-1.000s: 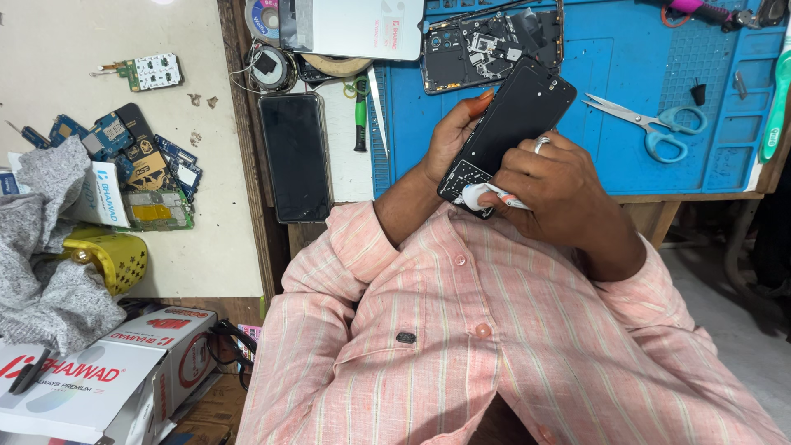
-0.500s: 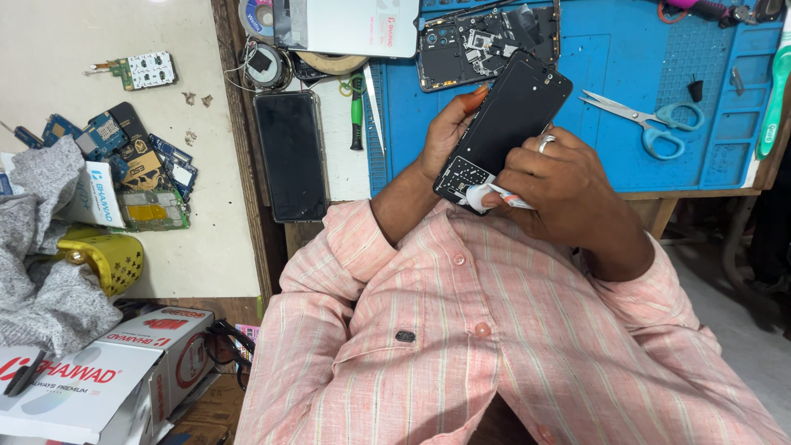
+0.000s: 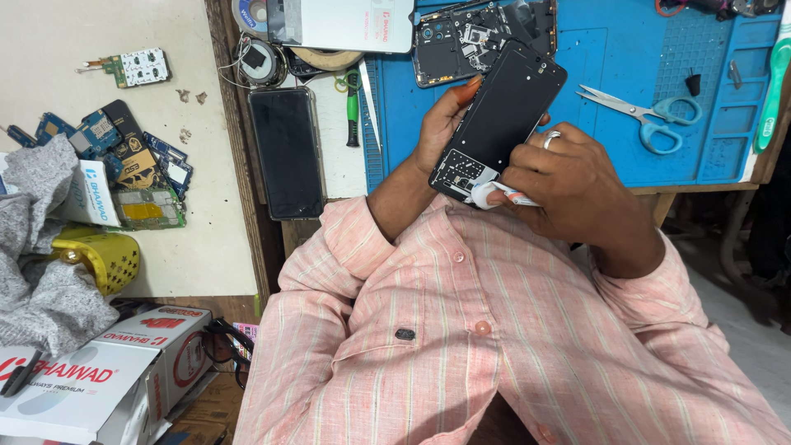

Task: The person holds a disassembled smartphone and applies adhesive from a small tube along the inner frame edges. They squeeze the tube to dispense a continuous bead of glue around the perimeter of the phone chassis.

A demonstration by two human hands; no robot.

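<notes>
Black and flat, the phone frame (image 3: 503, 124) is held up over the blue work mat (image 3: 610, 156), tilted with its top end away from the person. Most of its face is a plain dark panel; the lower end shows small silvery parts and fine dotted detail. The left hand (image 3: 441, 124) is curled around the frame's left edge from behind, fingers closed on it. The right hand (image 3: 560, 177), with a ring on one finger, is closed around a small white tube (image 3: 494, 195) with a red mark, and the tube's tip touches the frame's lower corner.

Just beyond the left hand lies an opened phone body (image 3: 470, 37) with its inner parts showing. Beyond the right hand, on the mat, lie blue-handled scissors (image 3: 638, 115). To the left of the left hand a dark phone in a clear case (image 3: 287, 152) lies flat, and past it a white rectangular box (image 3: 342, 23) with a small red mark sits at the far edge. Well to the left, a small white carton with blue print (image 3: 89, 196) leans beside a yellow basket (image 3: 99, 255). Nearer the person, low on the left, stand white boxes with red lettering (image 3: 91, 379).
</notes>
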